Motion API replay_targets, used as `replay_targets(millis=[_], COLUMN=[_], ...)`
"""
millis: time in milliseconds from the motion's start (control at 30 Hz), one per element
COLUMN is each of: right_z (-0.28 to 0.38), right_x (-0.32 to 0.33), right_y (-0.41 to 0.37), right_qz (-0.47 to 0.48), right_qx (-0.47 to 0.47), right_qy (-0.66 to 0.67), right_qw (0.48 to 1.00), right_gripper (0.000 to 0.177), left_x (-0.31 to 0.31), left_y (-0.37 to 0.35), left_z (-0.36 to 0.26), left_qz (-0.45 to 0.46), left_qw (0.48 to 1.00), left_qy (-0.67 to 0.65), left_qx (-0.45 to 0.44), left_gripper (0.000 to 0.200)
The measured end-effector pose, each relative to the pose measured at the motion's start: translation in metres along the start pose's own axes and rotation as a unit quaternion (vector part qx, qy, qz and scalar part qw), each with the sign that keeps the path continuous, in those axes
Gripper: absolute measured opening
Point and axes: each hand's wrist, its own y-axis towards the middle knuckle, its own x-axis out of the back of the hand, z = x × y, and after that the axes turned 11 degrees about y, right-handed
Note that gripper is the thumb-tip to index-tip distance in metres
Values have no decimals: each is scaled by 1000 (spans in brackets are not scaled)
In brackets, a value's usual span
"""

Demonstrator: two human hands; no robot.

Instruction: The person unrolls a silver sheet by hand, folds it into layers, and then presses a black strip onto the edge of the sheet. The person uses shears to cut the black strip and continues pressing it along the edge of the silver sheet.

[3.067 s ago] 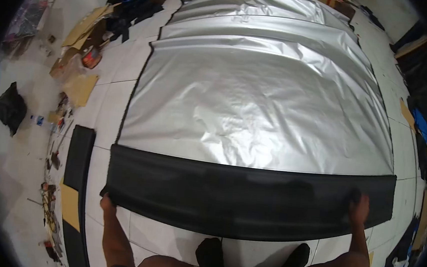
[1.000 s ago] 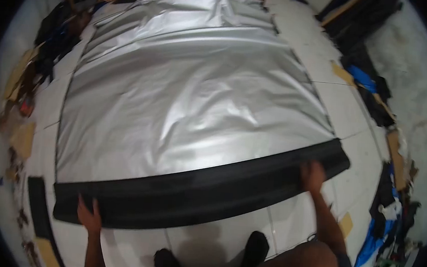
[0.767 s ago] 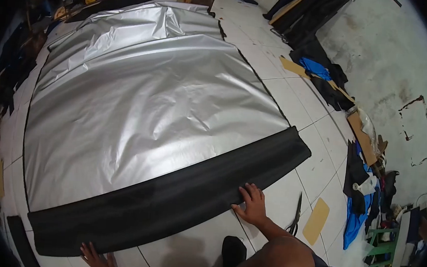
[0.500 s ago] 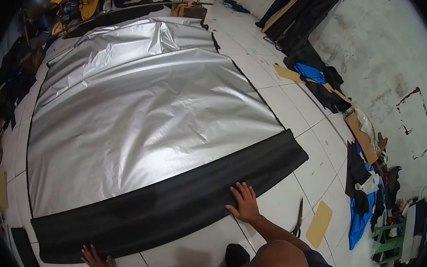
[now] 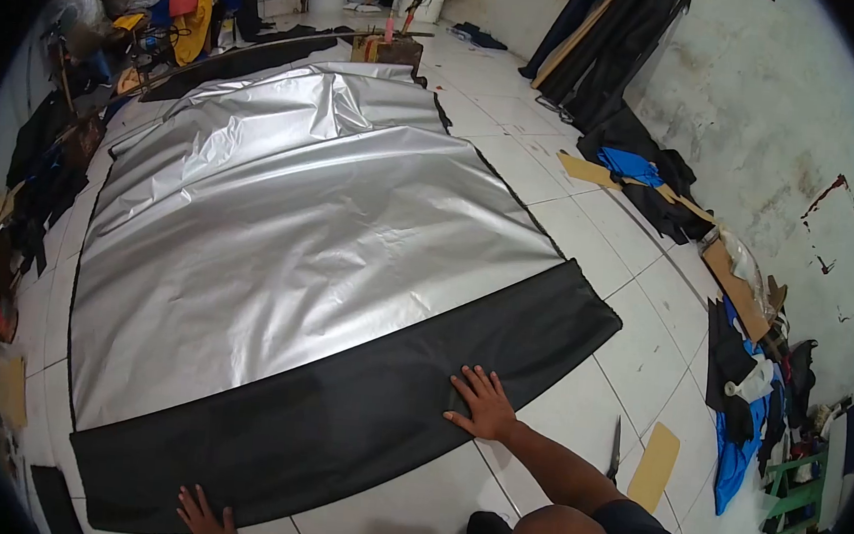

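A large silver sheet (image 5: 288,246) lies over the tiled floor, wrinkled toward its far end. Along its near side a wide black band (image 5: 335,410) is turned over, its dark face up. My right hand (image 5: 481,404) rests flat on the band's near edge, right of the middle, fingers spread. At the lower left, my left hand (image 5: 206,521) touches the same edge, its fingers apart. Neither hand grips anything. Scissors (image 5: 615,451) lie on the floor right of my right arm, partly hidden by it, beside a tan card (image 5: 654,466).
Black and blue scraps (image 5: 742,412) lie along the right wall, near a green frame (image 5: 795,492). Dark rolls (image 5: 614,51) lean at the upper right. A box (image 5: 389,51) stands beyond the sheet. Clutter lines the left side, and a black strip (image 5: 52,504) lies at the lower left.
The view has shifted a little, so the surroundings sit lower and farther right. The black band looks flatter and wider. Both hands remain spread on its near edge.
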Motion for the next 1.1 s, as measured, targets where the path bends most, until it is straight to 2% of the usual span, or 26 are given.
replay_targets(millis=[133, 167, 200, 233, 267, 300, 333, 367, 433, 467, 500, 533, 567, 600, 633, 667, 733, 767, 800, 833, 867, 900, 933, 967, 1033, 1100], right_z=[3, 0, -3, -4, -8, -10, -13, -64, -44, -58, -79, -90, -86, -104, -119, -120, -121, -126, -131, -151, -132, -163, -164, -171, -176, -197], right_x=[18, 19, 21, 23, 19, 16, 24, -23, 16, 10, 2, -3, 4, -11, -22, -24, -18, -13, -15, -13, -5, -17, -12, -8, -4, -17], right_y=[-4, -9, -16, -28, -43, -56, -63, -79, -67, -62, -58, -55, -46, -44, -48, -51, -59, -64, -63, -71, -62, -74, -81, -92, -127, -140], right_qz=[-39, -103, -164, -235, -249, -256, -197, -253, -251, -249, -243, -257, -266, -275, -253, -243, -247, -200, -217, -169, -241, -259, -256, -255, -218, -167], right_qx=[15, -9, -33, -79, -173, -286, -435, -459, -513, -497, -479, -469, -511, -502, -490, -464, -437, -402, -379, -382, -419, -431, -454, -479, -447, -435], right_qy=[34, 80, 127, 87, 111, 207, 265, 302, 505, 537, 571, 587, 557, 577, 583, 591, 677, 705, 727, 726, 703, 685, 658, 629, 537, 533], right_qw=[999, 991, 978, 965, 946, 900, 838, 796, 647, 635, 621, 608, 599, 583, 597, 613, 537, 549, 529, 546, 522, 527, 543, 557, 681, 706], right_gripper=[69, 62, 56, 45, 41, 42, 45, 59, 56, 53, 51, 45, 36, 34, 34, 36, 32, 32, 29, 27, 24, 26, 28, 30, 34, 34], left_x=[3, 4, 4, -1, -8, -29, -62, -79, -64, -59, -69, -50, -56, -65, -48, -50, -65, -70, -71, -63, -54, -42, -42, -32, -35, -43], left_y=[-2, -4, -6, -10, -17, -23, -28, -28, -30, -34, -25, -17, -8, -10, -6, -5, -14, -23, -32, -39, -41, -51, -62, -71, -96, -112], left_z=[-1, 3, 13, 28, 45, 72, 107, 130, 152, 167, 163, 148, 156, 161, 149, 153, 163, 167, 162, 147, 122, 108, 101, 96, 107, 135], left_qz=[-25, -41, -82, -123, -162, -178, -192, -202, -62, 5, -61, -66, -61, -84, -95, -94, -87, -75, -78, -102, -170, -170, -178, -169, -222, -258], left_qw=[998, 995, 986, 970, 948, 888, 805, 702, 716, 714, 670, 602, 557, 505, 479, 473, 511, 539, 544, 518, 439, 436, 427, 481, 456, 464], left_qy=[-50, -67, -87, -107, -126, -217, -303, -384, -484, -526, -567, -622, -635, -727, -753, -756, -695, -646, -623, -643, -720, -741, -743, -675, -686, -663], left_qx=[38, 56, 119, 181, 243, 364, 472, 565, 499, 461, 475, 495, 532, 457, 441, 443, 498, 535, 556, 554, 510, 480, 484, 534, 522, 527], left_gripper=[65, 61, 61, 61, 61, 56, 53, 50, 42, 39, 39, 33, 28, 26, 24, 23, 21, 19, 18, 17, 20, 23, 25, 28, 30, 31])
